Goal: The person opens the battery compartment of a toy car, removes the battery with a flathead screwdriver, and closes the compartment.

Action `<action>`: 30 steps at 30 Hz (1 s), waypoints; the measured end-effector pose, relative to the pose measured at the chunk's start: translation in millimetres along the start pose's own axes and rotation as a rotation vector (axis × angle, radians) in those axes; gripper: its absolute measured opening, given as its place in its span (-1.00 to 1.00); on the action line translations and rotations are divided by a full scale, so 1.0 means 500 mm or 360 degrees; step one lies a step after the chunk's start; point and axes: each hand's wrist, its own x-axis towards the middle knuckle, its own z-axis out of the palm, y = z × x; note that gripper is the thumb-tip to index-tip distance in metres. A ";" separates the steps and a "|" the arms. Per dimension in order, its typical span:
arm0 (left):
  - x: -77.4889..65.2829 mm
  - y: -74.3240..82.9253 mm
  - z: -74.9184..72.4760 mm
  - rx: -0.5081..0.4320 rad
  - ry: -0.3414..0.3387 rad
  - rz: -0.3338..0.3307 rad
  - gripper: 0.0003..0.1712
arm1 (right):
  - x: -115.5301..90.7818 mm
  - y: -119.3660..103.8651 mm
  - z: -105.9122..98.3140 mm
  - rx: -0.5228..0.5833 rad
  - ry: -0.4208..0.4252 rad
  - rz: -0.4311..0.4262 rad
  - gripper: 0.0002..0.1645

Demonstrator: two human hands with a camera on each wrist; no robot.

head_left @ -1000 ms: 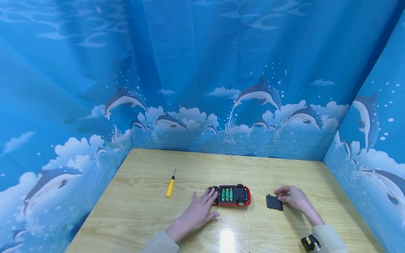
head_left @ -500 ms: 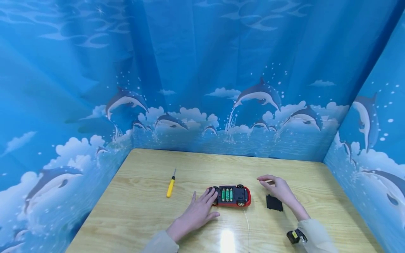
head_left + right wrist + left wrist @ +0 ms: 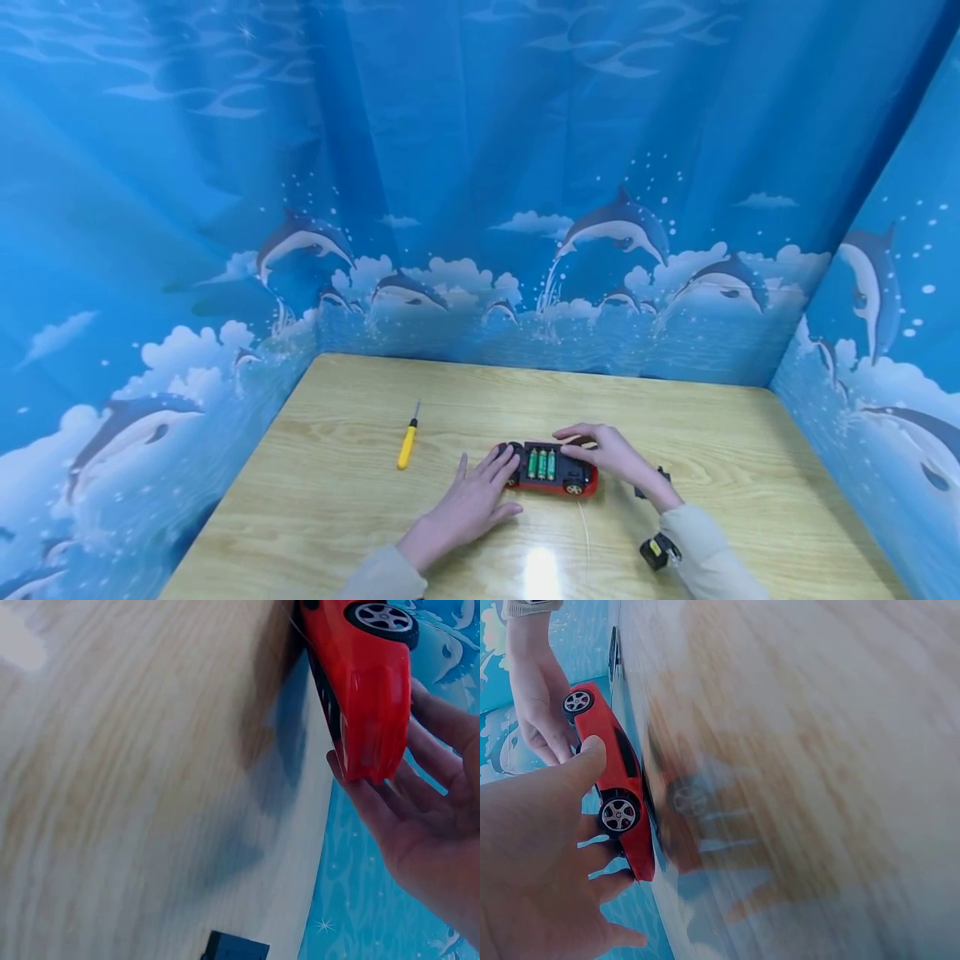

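A red toy car (image 3: 587,485) lies upside down on the table, its black underside up. Several green batteries (image 3: 542,464) sit in its uncovered battery compartment. My left hand (image 3: 474,498) rests over the car's left end, fingers straight and spread across the underside; the left wrist view shows its thumb (image 3: 592,754) along the car's red side. My right hand (image 3: 606,452) holds the car's right end, its fingers round that end in the right wrist view. Partly hidden under my right wrist, the black battery cover (image 3: 664,474) lies on the table.
A yellow-handled screwdriver (image 3: 407,446) lies left of the car. A thin pale wire (image 3: 586,533) runs from the car toward the near side. Blue dolphin-print curtains (image 3: 480,208) stand along the back and sides of the wooden table (image 3: 352,533).
My right hand has left the battery cover and moved left to the car's right end. The left hand stays on the car.
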 end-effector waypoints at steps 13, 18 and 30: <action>0.013 0.004 -0.003 0.0079 0.0075 0.0039 -0.17 | -0.010 0.006 0.013 -0.0034 -0.0063 0.0059 -0.60; 0.021 0.004 -0.001 0.0086 0.0078 0.0032 -0.17 | -0.015 0.010 0.016 -0.0020 -0.0038 0.0057 -0.57; 0.056 0.011 0.003 0.0166 0.0092 -0.0042 -0.17 | -0.034 0.008 0.038 0.0121 -0.0006 0.0067 -0.48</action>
